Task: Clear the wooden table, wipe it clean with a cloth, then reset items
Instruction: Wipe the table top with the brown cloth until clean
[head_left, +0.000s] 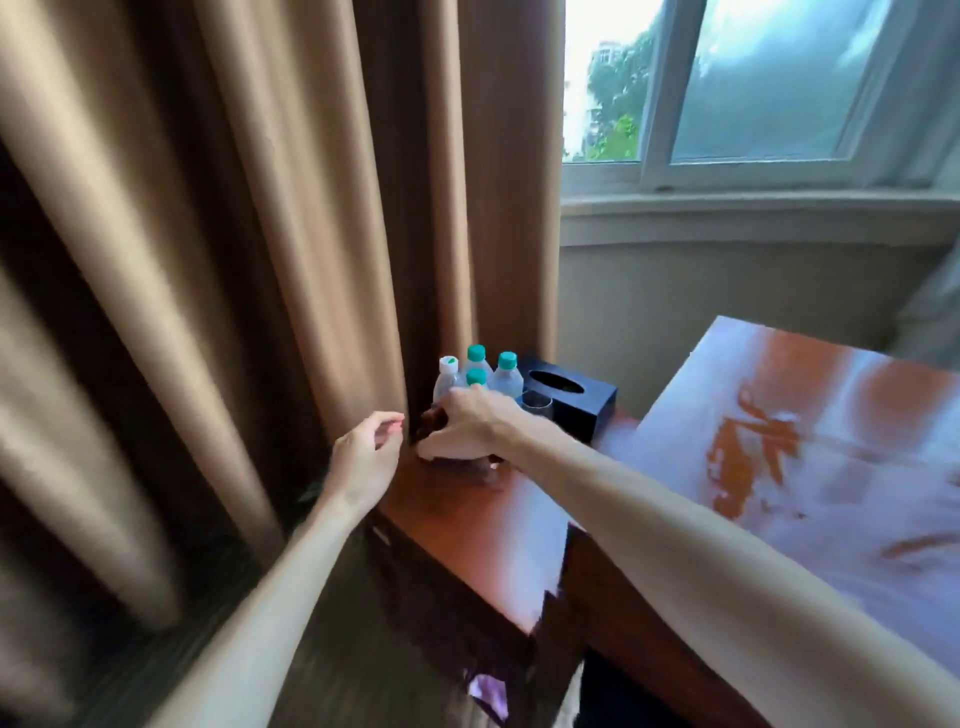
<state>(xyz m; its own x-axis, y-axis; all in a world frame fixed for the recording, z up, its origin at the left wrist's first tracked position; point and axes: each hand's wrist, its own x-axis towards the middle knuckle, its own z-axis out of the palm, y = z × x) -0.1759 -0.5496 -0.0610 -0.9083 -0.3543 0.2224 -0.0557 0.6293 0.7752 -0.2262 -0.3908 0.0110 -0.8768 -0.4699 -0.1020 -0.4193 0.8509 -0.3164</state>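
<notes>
Wooden table (810, 452), right of frame, shows a bare glossy top streaked with damp-looking smears, so wiping appears done or nearly done. Cleared items stand on a lower wooden side unit (467, 525) against the brown curtain (260, 234): four small water bottles (506, 376), three with teal caps and one with a white cap, a dark tissue box (571, 400) and a drinking glass (537, 402) just beside them. Right hand (462, 423) reaches across to this group, fingers curled over a pale object that may be the cloth; blur prevents a firm identification, and what it grips cannot be told. Left hand (366, 452) hovers just beside it near the curtain, fingers loosely curled, holding nothing. Judged from this layout, clearing is complete and the resetting of items onto the table is not yet done. A window (753, 88) lies beyond.
</notes>
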